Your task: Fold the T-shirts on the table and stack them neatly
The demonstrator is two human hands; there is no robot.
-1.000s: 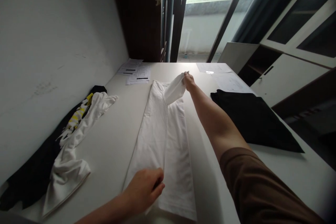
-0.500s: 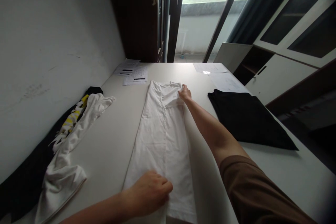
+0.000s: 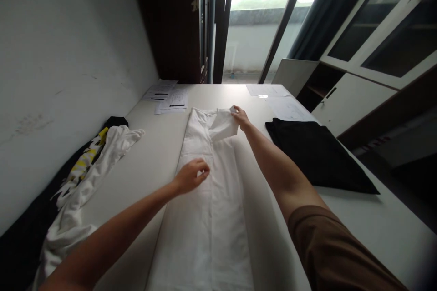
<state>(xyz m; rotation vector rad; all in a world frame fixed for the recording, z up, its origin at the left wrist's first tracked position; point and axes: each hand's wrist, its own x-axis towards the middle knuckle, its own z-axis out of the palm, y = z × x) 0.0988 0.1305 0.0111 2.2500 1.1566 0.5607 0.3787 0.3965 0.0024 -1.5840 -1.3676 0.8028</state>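
One white garment (image 3: 208, 200) lies lengthwise mid-desk (image 3: 341, 218); the right hand (image 3: 241, 117) pinches its far corner, and the left hand (image 3: 191, 175), loosely curled, rests on its middle.

Office-like room: white table (image 3: 375, 232), printed papers (image 3: 169, 99), cabinets (image 3: 358, 95), balcony door (image 3: 259, 22).

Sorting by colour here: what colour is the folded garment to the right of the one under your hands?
Plain black garment, clearest in the head view.
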